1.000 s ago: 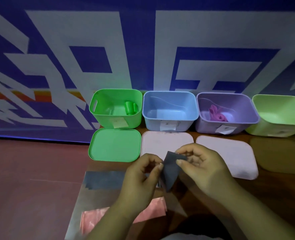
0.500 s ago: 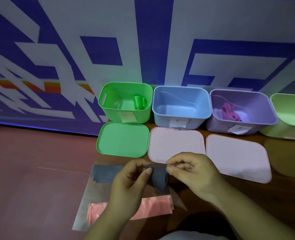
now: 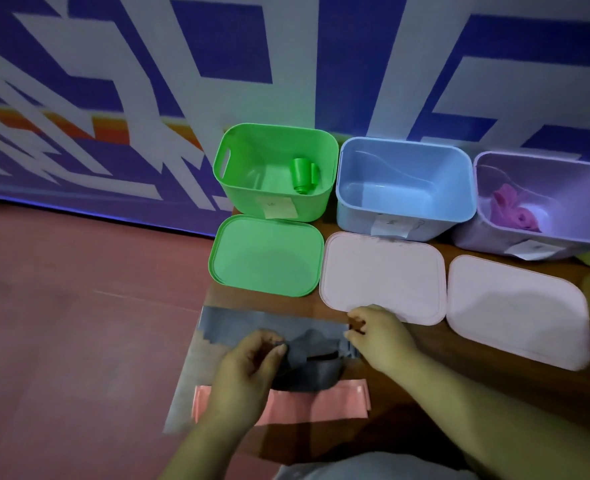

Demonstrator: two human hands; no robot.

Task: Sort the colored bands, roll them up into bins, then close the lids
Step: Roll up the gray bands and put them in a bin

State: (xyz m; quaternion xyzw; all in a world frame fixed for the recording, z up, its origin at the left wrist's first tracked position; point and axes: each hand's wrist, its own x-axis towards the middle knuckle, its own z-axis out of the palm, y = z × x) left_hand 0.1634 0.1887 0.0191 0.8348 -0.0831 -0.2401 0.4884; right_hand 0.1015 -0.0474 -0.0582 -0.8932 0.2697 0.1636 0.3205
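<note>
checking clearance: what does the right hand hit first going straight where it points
Right hand points up-left across the grey band it pinches; next is probably the green lid's near edge, depth unclear.

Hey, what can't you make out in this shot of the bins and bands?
All head view.
Labels: writing too small and blurred.
Purple bin: right side cut off by the frame edge.
Pink band: part hidden under the left hand.
Grey band: crumpled between left hand and right hand, so any roll is unclear.

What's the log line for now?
left hand: pinches grey band | right hand: grips its edge | pink band: flat | blue bin: empty
</note>
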